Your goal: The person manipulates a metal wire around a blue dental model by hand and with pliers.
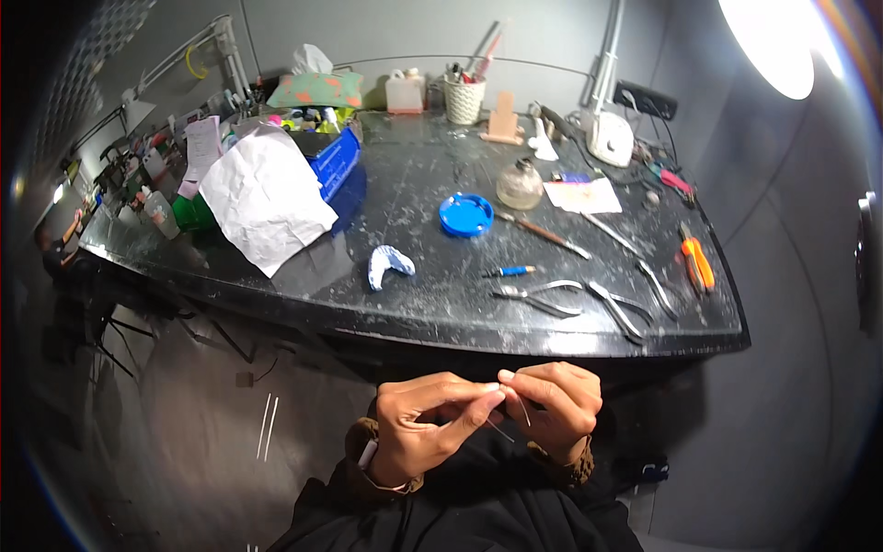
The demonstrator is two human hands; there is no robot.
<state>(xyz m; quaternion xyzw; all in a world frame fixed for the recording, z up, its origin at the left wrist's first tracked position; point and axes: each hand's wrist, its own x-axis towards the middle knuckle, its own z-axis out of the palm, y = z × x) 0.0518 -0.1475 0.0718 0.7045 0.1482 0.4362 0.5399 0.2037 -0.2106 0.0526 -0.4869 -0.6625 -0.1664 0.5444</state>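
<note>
My left hand (432, 428) and my right hand (556, 409) meet below the bench's front edge, both pinching a thin metal wire (501, 432) at their fingertips; short lengths of it hang below the fingers. Above them on the dark bench (432, 304) lie a horseshoe-shaped pale dental cast (384, 260), a small blue pencil-like tool (506, 271), two metal pliers (538, 299), (616, 308), a slim curved metal tool (655, 285) and orange-handled pliers (697, 262).
A blue lid (466, 213), glass bottle (520, 189), brush-like tool (543, 235), cup of tools (464, 97) and lamp base (607, 138) stand farther back. White paper (262, 193) covers part of a blue bin (336, 166). Another person (60, 248) is at the far left.
</note>
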